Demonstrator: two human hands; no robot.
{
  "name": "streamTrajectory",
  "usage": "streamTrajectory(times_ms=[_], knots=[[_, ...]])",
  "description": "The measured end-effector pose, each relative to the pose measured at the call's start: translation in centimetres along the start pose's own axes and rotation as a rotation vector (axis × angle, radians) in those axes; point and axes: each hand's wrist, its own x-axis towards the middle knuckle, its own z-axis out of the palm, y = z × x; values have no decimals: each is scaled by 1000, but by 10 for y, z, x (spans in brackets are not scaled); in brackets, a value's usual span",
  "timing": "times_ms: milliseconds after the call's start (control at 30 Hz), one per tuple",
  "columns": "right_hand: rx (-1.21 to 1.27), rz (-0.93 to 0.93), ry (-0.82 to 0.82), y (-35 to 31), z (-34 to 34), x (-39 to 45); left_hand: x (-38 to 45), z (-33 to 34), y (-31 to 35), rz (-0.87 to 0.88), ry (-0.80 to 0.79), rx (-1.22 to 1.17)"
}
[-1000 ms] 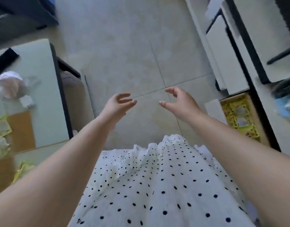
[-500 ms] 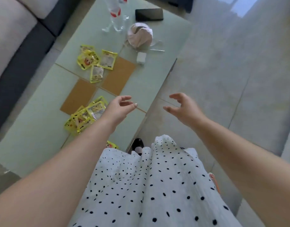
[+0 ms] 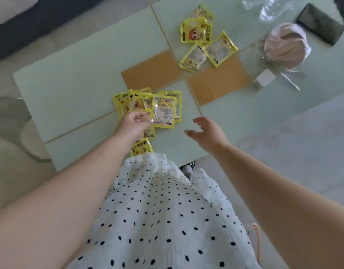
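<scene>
A near pile of yellow snack packets lies on the pale green table close to its front edge. My left hand is over this pile, fingers curled, pinching the lower corner of the top yellow packet. One more packet lies just behind my wrist at the table edge. My right hand hovers above the table to the right of the pile, fingers loosely spread and holding nothing. A second group of yellow packets lies farther back.
At the table's far right are a pink cloth bundle, a black phone, a small white box and a clear plastic bottle. A dark sofa stands beyond the table. My dotted white dress fills the foreground.
The view swung from the floor to the table. My left hand dropped onto the near pile and closed on a packet; my right hand moved over the table, still empty.
</scene>
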Motion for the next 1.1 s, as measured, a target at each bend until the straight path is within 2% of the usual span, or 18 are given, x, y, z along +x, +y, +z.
streamTrajectory(times_ms=[133, 233, 367, 567, 667, 800, 933, 1100], knots=[[-10, 22, -84, 1, 34, 46, 29, 5, -28, -73, 77, -34], [-17, 23, -85, 4, 55, 74, 52, 13, -39, -86, 154, -41], [-106, -15, 3, 5, 74, 106, 84, 19, -48, -101, 305, -29], [-265, -37, 153, -4, 99, 140, 113, 18, -61, -44, 678, 107], [-295, -34, 192, -10, 107, 150, 115, 13, -76, -31, 785, 219], [-255, -29, 177, -14, 109, 156, 114, 9, -94, -129, 656, 190], [-178, -6, 180, -17, 105, 158, 114, 14, -104, -105, 551, 26], [95, 87, 202, -14, 95, 159, 110, 12, -109, -72, 575, -30]])
